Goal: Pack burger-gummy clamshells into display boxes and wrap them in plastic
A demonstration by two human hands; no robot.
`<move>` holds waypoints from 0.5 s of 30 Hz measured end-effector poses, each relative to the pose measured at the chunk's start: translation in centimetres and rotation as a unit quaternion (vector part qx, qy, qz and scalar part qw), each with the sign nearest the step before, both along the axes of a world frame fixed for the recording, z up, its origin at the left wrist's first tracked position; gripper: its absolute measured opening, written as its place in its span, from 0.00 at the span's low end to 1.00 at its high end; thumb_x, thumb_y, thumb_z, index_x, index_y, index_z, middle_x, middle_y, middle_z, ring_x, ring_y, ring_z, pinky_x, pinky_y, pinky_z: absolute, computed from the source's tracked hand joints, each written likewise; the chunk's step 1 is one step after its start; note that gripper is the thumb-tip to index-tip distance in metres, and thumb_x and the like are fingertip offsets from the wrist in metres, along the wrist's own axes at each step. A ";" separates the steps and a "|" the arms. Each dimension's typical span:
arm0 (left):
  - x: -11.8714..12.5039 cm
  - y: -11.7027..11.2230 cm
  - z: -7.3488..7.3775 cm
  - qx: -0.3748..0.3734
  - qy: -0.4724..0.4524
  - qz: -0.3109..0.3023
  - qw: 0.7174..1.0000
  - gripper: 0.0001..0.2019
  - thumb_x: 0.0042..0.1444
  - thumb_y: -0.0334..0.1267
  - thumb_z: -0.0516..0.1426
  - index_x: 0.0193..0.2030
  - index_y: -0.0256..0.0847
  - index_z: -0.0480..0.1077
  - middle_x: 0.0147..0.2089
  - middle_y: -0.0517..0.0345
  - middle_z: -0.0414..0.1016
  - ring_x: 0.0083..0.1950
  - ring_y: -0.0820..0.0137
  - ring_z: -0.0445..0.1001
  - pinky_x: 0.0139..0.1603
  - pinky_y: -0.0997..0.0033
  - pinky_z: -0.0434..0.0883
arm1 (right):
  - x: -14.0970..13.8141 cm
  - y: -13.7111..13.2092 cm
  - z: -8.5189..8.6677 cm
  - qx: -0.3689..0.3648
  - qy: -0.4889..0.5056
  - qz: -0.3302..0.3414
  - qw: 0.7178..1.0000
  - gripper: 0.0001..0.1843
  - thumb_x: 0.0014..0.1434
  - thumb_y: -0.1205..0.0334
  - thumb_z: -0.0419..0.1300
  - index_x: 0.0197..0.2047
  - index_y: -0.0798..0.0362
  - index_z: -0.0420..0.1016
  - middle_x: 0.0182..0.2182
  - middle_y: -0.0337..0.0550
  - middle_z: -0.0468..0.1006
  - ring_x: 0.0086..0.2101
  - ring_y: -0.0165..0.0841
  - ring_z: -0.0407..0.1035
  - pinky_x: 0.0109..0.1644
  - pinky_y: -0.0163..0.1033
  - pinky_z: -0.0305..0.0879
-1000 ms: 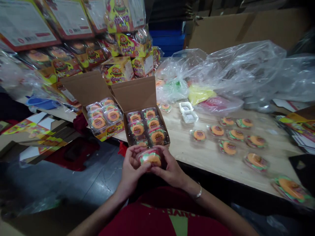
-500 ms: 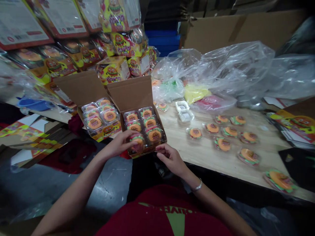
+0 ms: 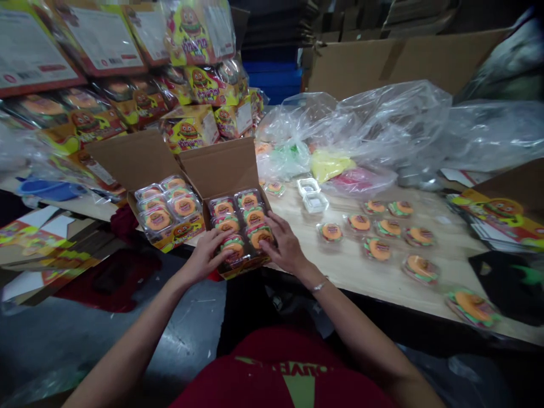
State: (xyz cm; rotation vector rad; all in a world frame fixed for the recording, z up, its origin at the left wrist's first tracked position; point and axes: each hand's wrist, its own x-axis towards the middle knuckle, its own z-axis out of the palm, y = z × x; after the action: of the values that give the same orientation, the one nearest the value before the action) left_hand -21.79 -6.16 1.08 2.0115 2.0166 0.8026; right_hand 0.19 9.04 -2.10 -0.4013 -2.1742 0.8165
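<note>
Fingers spread, the left hand [image 3: 202,258] and right hand [image 3: 289,247] rest over the nearest burger packs [image 3: 233,247] inside the open carton [image 3: 245,267], apparently steadying them in rows; its raised lid [image 3: 221,164] leaves access from above.

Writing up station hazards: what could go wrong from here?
The left hand and right hand are at the open brown cardboard box on the pale wooden table's front edge; pressing might tip it.
The left hand could dent the clear plastic orange-bun burger pack beneath it.
The rightmost loose pack, near the table edge, could get knocked off.
</note>
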 end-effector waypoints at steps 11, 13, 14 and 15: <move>0.1 -0.4 -1.9 0.042 0.027 0.041 0.998 0.23 0.64 0.48 0.52 0.63 0.41 0.62 0.56 0.44 0.69 0.56 0.57 0.67 0.58 0.54 0.63 | -0.8 4.7 -1.0 0.017 -0.107 0.144 0.984 0.38 0.57 0.58 0.65 0.67 0.51 0.56 0.57 0.52 0.60 0.58 0.42 0.60 0.64 0.51 0.61; 0.0 -0.1 -2.2 0.046 0.040 0.046 0.997 0.24 0.64 0.49 0.52 0.63 0.40 0.62 0.55 0.43 0.69 0.55 0.56 0.67 0.57 0.53 0.63 | -1.1 5.3 -0.3 -0.004 -0.135 0.162 0.978 0.39 0.56 0.59 0.66 0.67 0.51 0.56 0.55 0.51 0.61 0.57 0.42 0.61 0.63 0.50 0.62; 0.1 0.0 -2.3 0.047 0.045 0.050 0.997 0.24 0.64 0.49 0.52 0.63 0.40 0.62 0.55 0.43 0.69 0.54 0.56 0.67 0.57 0.53 0.63 | -1.3 5.5 -0.1 -0.014 -0.142 0.166 0.976 0.39 0.55 0.60 0.66 0.66 0.51 0.57 0.54 0.50 0.61 0.56 0.42 0.62 0.62 0.49 0.63; 0.2 0.0 -2.3 0.049 0.049 0.052 0.996 0.24 0.63 0.49 0.52 0.63 0.41 0.62 0.55 0.44 0.69 0.54 0.56 0.67 0.57 0.53 0.62 | -1.5 5.5 0.1 -0.022 -0.143 0.168 0.975 0.37 0.55 0.60 0.67 0.65 0.50 0.59 0.53 0.49 0.62 0.56 0.41 0.63 0.62 0.49 0.63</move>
State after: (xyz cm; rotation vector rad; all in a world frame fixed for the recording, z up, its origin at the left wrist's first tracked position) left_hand -21.64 -6.13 -1.26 2.0510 2.1934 0.8554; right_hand -1.26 14.54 -2.04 -0.1814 -2.5398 1.0454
